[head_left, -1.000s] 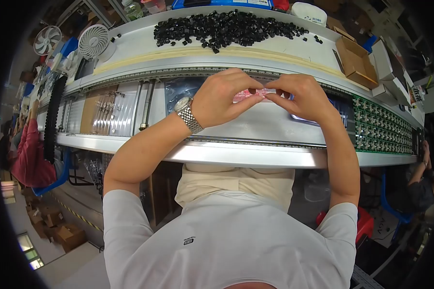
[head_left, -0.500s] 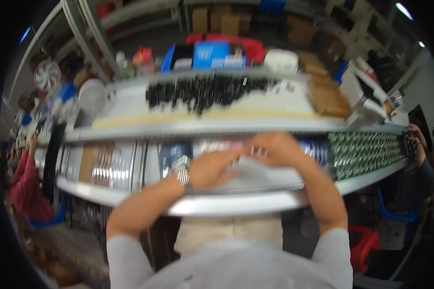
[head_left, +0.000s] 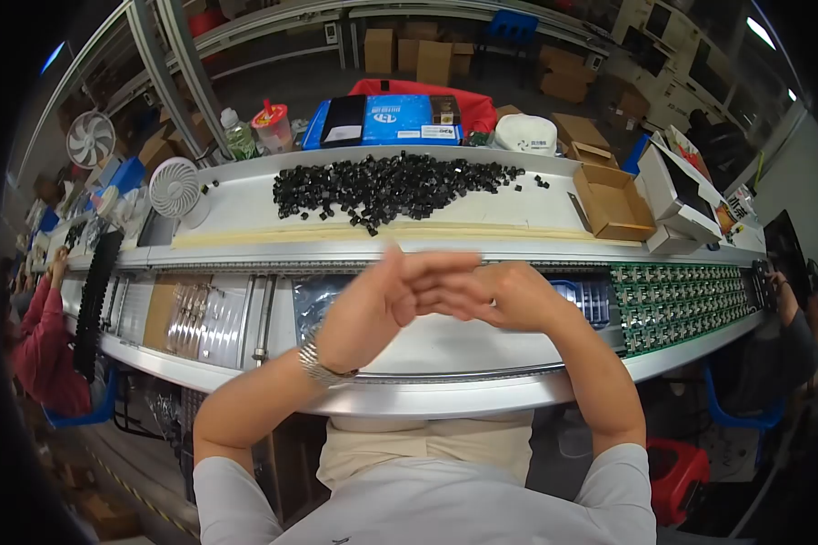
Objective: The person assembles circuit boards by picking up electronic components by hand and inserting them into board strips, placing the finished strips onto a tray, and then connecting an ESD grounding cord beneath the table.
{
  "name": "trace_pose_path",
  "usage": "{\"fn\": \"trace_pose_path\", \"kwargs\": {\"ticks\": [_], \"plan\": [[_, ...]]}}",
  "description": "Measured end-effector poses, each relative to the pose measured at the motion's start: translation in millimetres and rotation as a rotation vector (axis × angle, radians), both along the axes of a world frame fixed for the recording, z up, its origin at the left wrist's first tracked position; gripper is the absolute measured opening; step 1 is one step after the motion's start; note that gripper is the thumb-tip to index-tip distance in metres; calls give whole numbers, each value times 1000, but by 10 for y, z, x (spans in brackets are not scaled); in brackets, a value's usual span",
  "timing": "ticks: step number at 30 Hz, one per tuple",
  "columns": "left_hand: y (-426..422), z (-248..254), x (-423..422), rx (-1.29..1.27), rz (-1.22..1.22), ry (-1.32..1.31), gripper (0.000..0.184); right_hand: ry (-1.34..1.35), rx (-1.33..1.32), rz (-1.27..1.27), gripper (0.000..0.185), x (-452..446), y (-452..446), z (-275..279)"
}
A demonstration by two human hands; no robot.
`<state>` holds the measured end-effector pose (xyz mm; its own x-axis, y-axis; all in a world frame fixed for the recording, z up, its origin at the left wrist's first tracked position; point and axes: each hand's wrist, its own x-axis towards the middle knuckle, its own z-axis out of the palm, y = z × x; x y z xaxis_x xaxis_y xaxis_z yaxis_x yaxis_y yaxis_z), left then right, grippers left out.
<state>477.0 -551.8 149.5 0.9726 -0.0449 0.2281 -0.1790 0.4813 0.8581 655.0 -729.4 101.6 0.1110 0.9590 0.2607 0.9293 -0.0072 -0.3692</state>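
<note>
My left hand (head_left: 395,295), with a metal-band watch (head_left: 316,361) on its wrist, is raised over the work line, its fingers stretched out to the right and its thumb up. Its fingertips overlap my right hand (head_left: 520,298), whose fingers are curled in; whatever they may hold is hidden. Beneath both hands is a white surface (head_left: 463,350) between the rails. Close to my right hand lies a blue plastic tray (head_left: 593,304), beside a panel of green circuit boards (head_left: 677,307). A clear plastic bag (head_left: 314,304) lies left of my left hand.
Small black parts (head_left: 391,186) are heaped on the white shelf ahead. An open cardboard box (head_left: 613,204) stands right, a small white fan (head_left: 176,189) left. Behind are a blue box (head_left: 400,118) and drink cup (head_left: 271,127). Other people's hands (head_left: 59,263) work at both ends.
My left hand has risen and turned, its fingers now stretched toward my right hand. My right hand has shifted slightly, still curled. The view is sharper now.
</note>
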Motion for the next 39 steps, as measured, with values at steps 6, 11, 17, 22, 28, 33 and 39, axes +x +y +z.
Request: {"fn": "trace_pose_path", "kwargs": {"ticks": [6, 11, 17, 22, 28, 33, 39], "plan": [[-556, 1152, -149, -594, -308, -150, 67, 138, -170, -49, 28, -55, -7, 149], [-331, 1281, -66, -435, -708, -225, 70, 193, -124, -80, 37, -127, -30, 314], [209, 1334, -250, -291, -519, -197, 72, 231, 1, 70, 35, -319, 763, -78], [455, 1315, -182, -234, -522, -279, 74, 161, 40, 33, 34, -196, 890, -131], [516, 1301, -191, -235, -493, -350, 77, 130, 28, 2, 32, -146, 781, -161], [564, 1306, -315, -231, -414, -421, 79, 99, 10, 32, 30, -88, 798, -90], [789, 1287, -364, -165, -347, -528, 83, 28, 47, 59, 28, 190, 1133, 33]]}}
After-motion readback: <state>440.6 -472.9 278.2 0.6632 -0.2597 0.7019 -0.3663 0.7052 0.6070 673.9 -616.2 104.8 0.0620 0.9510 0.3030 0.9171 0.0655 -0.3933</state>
